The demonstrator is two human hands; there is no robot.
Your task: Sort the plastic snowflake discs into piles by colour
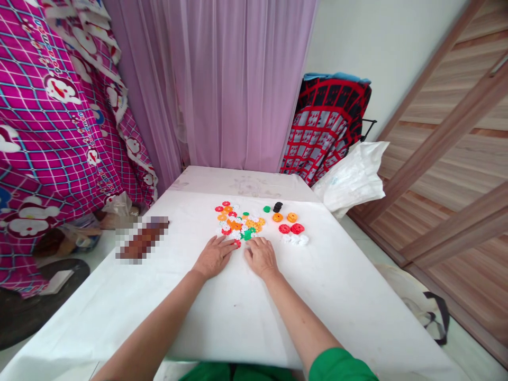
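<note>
A mixed heap of small notched plastic discs, in white, orange, red and green, lies on the white-covered table (317,296). My left hand (214,257) rests palm down at the heap's near left edge, fingers stretched out, with the fingertips by a red disc (237,243). Flat on the cloth to its right is my right hand (262,257), its fingertips beside the green discs (248,234). Neither hand holds anything that I can see. Right of the heap, discs are grouped by colour: green (266,209), black (278,207), orange (292,217), red (297,228) and white (296,239).
A blurred brown object (143,241) lies on the table's left side. Beyond the right edge stands a white bag (351,177), near a red and black checked cloth (325,121). Purple curtains (242,84) hang behind the table, and a wooden wardrobe (448,137) stands at right.
</note>
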